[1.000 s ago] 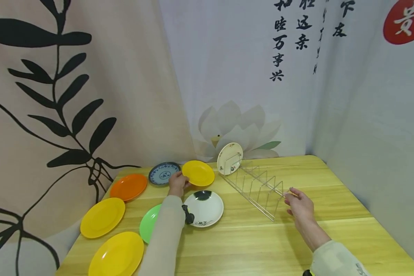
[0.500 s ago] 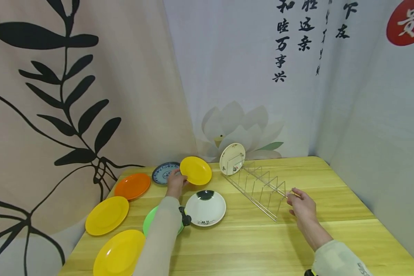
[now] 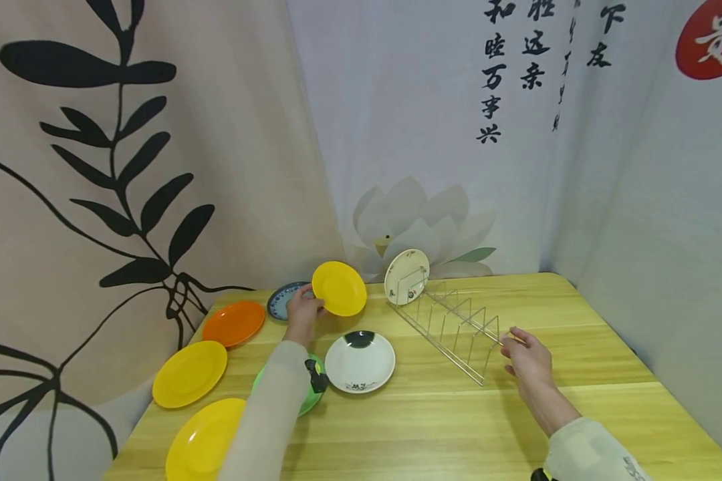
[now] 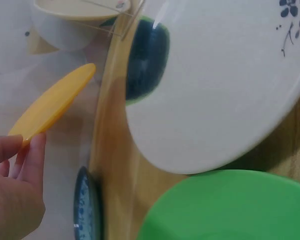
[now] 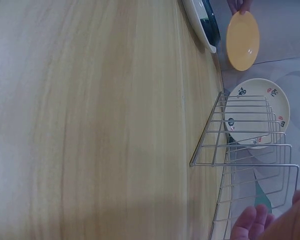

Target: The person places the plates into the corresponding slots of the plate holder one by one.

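Observation:
My left hand [image 3: 303, 310] pinches the edge of a small yellow plate [image 3: 339, 288] between thumb and fingers. In the left wrist view that plate [image 4: 55, 102] is tilted and raised off the table. A blue-patterned plate [image 3: 281, 302] lies partly behind this hand. My right hand [image 3: 528, 357] holds the near end of a wire dish rack [image 3: 442, 327], with thumb and fingers at its end wire. At the rack's far end a cream plate with small printed motifs [image 3: 406, 277] stands upright in a slot, seen also in the right wrist view [image 5: 257, 112].
A white plate with a dark patch [image 3: 359, 362] lies left of the rack. Under the left forearm is a partly hidden green plate [image 3: 313, 394]. An orange plate [image 3: 233, 323] and two larger yellow plates, one farther [image 3: 189, 374] and one nearer [image 3: 201, 444], line the table's left side.
My left hand has lifted the small yellow plate up off the table and tilted it more upright. The right hand stays at the rack's end. The head view has shifted slightly.

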Demonstrator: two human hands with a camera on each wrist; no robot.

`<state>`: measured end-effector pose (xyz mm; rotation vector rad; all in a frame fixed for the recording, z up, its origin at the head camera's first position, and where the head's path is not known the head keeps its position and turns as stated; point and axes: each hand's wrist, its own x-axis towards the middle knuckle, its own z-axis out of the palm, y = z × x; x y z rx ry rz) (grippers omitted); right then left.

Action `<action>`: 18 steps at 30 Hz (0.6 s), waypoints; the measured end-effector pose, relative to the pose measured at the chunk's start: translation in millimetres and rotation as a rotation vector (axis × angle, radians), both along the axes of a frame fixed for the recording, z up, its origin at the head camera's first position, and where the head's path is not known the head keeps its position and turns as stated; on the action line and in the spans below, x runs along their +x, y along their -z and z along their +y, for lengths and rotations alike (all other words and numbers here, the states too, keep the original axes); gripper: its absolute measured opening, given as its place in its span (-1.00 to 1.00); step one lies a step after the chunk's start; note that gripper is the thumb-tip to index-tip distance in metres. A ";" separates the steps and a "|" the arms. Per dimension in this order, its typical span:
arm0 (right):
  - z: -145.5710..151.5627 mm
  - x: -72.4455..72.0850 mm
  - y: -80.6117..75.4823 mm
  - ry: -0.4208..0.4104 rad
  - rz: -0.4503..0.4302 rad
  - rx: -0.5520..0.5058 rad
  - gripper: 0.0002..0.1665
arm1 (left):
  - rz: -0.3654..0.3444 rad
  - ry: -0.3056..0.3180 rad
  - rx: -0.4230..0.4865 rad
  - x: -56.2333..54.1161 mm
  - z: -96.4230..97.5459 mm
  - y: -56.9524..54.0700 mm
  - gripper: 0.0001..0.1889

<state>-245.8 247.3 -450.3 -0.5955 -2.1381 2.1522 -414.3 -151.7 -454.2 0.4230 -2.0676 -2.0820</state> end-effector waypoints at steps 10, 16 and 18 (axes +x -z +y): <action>0.9 -0.4 0.4 0.012 -0.003 0.000 -0.27 | 0.068 0.004 0.005 -2.0 5.4 -23.4 -0.45; 0.3 -0.9 -0.1 0.016 -0.005 -0.009 -0.26 | 0.113 0.038 -0.008 -0.3 7.5 -41.7 -0.45; 0.2 -1.3 0.0 0.015 -0.006 -0.010 -0.25 | 0.126 0.052 -0.003 -0.4 8.3 -46.3 -0.46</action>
